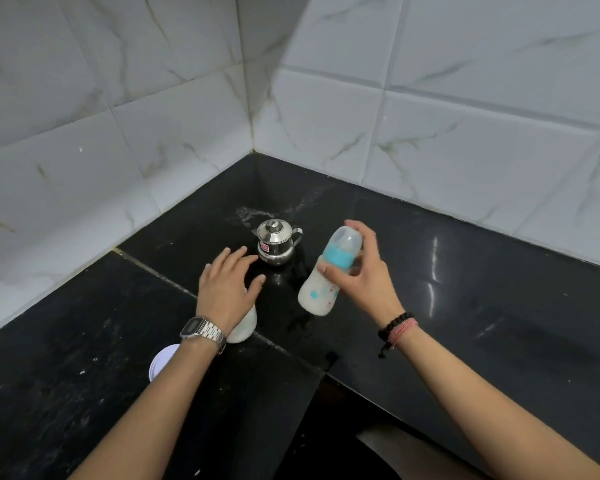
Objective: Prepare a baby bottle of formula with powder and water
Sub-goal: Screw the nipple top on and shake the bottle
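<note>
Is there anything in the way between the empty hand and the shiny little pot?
Nothing visible is. The left hand hovers open just left of the steel pot, fingertips almost at it, with only bare black counter between them. The baby bottle is off to the right, held tilted in the right hand.

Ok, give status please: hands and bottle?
Right hand holds capped bottle, tilted, milky inside. Left hand open, over white container. Nothing blocking.

black counter (465,289), white marble wall tiles (465,81)
</note>
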